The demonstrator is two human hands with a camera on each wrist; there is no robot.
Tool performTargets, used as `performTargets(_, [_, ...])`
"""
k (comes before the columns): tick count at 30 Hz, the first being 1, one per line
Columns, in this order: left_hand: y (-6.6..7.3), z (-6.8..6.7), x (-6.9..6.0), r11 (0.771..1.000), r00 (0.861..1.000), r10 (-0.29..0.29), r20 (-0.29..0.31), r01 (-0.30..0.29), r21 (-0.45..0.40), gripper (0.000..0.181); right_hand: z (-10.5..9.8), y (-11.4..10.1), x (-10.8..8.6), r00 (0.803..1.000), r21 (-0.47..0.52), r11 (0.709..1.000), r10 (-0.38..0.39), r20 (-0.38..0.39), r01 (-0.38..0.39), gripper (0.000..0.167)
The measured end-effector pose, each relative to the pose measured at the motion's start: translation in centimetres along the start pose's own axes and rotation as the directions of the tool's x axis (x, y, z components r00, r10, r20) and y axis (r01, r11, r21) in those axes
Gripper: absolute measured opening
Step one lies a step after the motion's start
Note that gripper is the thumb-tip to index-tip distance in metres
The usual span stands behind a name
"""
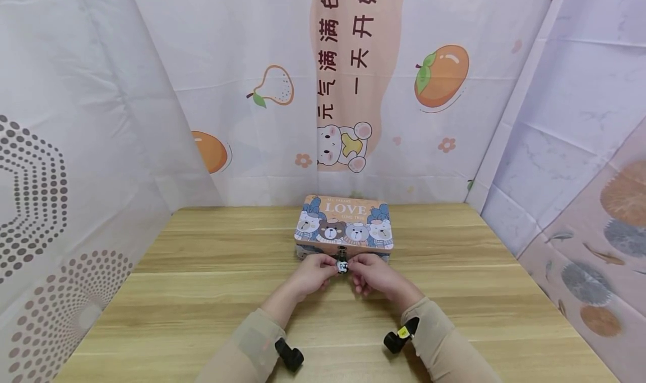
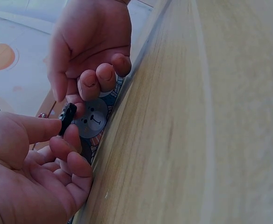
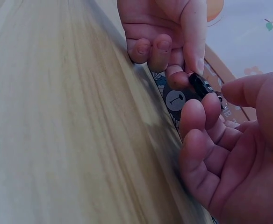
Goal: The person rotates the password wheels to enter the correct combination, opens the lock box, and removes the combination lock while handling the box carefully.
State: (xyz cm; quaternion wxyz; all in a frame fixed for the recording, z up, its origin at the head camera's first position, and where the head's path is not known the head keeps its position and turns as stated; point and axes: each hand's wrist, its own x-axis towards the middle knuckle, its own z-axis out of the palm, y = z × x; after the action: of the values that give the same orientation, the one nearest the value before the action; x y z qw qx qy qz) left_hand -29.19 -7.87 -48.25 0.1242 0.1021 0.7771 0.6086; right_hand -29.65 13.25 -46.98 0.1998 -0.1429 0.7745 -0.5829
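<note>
A small padlock-like piece, light-faced in the head view [image 1: 342,267] and dark from the side in the left wrist view [image 2: 67,119], hangs at the front clasp [image 1: 342,252] of a closed tin box [image 1: 345,223] printed with bears and "LOVE". My left hand [image 1: 310,276] pinches its left side between thumb and forefinger. On its right side are the thumb and forefinger of my right hand [image 1: 375,273], pinching its edge, with the other fingers loosely curled below. The right wrist view shows the dark piece [image 3: 201,85] between both hands' fingertips.
The box stands on a wooden table [image 1: 227,293] near its back edge. Behind it hangs a printed cloth [image 1: 242,136] with fruit and writing, and more cloth hangs at both sides. Small black devices [image 1: 290,355] are strapped to both wrists.
</note>
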Motion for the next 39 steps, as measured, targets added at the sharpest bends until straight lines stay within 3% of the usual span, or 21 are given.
performTargets(39, [0.06,0.09,0.13,1.0,1.0,-0.006,-0.004,0.006,-0.008,0.017,0.67,0.24,0.37,0.999,-0.088,0.996,-0.004,-0.037,0.001,0.028])
